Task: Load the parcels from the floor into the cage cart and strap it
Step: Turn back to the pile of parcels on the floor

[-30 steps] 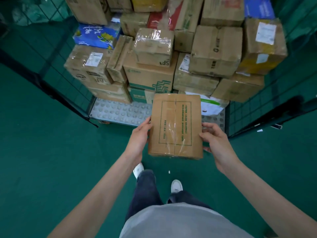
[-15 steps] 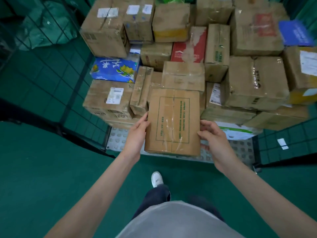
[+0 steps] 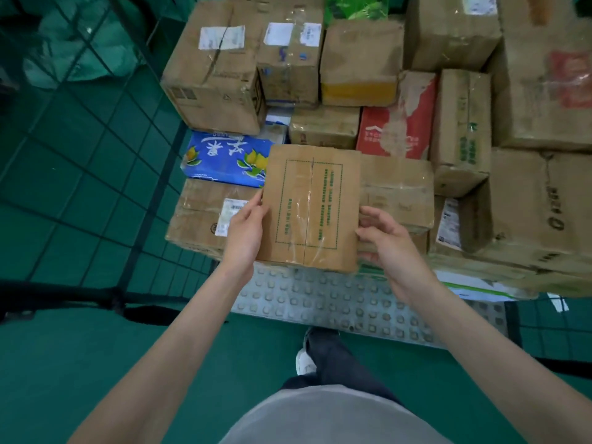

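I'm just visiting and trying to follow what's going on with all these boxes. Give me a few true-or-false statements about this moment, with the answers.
1. Both hands hold the same cardboard parcel. True: the left hand and right hand grip opposite sides of the flat parcel.
2. The held parcel carries a red printed frame. False: its dashed frame and lettering are green.
3. A blue box with yellow fruit pictures sits left of the held parcel. True: the blue box lies in the stack there.
4. The cage cart is empty. False: many boxes are stacked on the studded cart floor.
5. The person stands on a grey concrete floor. False: the floor is green.
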